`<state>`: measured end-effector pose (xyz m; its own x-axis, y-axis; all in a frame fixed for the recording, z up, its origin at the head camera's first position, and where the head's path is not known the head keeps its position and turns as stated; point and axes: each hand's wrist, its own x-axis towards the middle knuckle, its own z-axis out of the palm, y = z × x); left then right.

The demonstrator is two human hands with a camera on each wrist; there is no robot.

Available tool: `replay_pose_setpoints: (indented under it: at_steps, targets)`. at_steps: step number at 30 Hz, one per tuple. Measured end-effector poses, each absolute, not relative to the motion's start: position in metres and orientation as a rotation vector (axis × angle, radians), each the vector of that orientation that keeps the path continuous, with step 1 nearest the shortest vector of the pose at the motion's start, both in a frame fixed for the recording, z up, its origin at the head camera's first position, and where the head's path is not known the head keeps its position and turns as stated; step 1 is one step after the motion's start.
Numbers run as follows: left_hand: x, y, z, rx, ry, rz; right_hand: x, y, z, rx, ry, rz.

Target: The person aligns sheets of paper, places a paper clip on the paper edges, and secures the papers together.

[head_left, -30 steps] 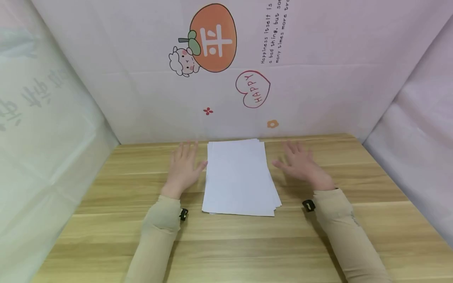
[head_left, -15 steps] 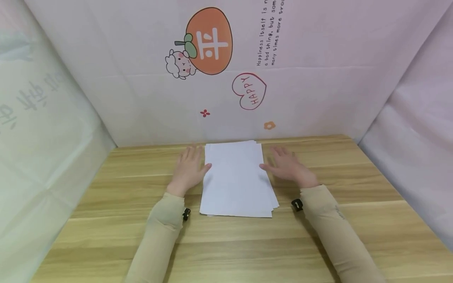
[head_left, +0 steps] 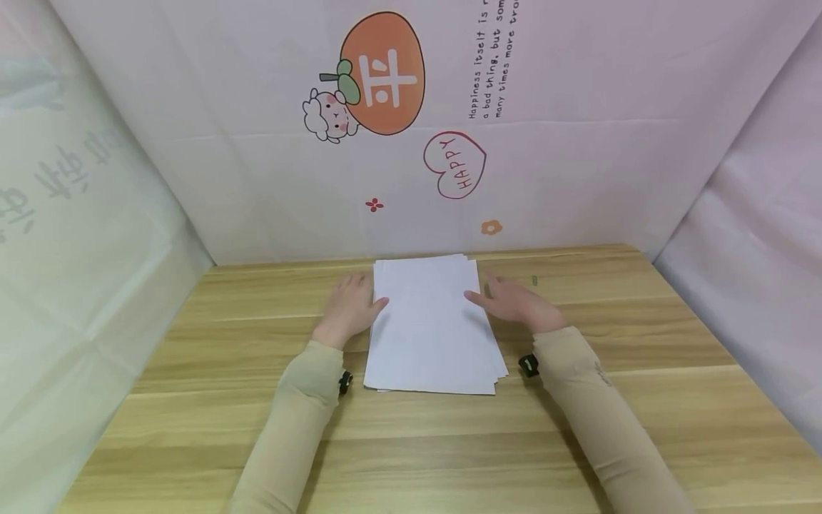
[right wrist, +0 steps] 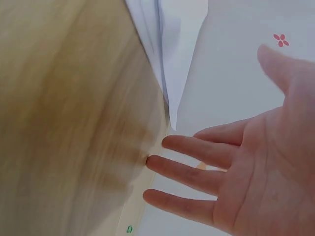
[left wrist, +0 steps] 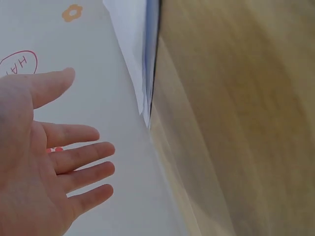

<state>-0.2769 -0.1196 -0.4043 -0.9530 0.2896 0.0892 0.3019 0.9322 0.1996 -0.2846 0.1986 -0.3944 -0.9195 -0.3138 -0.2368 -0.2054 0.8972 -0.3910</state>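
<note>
Lying flat on the wooden table (head_left: 417, 450): one stack of white paper (head_left: 432, 335), edges uneven, long axis running away from the person. Left hand (head_left: 349, 307), fingers straight and slightly spread, at the stack's left side; right hand (head_left: 516, 303), likewise spread, at its right, about equally near. Thumbs overlap the stack from above; contact cannot be told.
</note>
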Motion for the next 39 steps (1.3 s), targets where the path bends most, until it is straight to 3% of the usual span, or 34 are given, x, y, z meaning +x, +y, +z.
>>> replay_pose_setpoints:
  at_steps: [19, 39]
  targets:
    - [-0.285, -0.108, -0.398, -0.353, -3.141, -0.38, -0.297, 0.178, -0.4, -0.385, 2.868, -0.3]
    - [-0.284, -0.094, -0.395, -0.101, -3.259, -0.71, -0.294, 0.17, -0.394, -0.157, 2.759, -0.62]
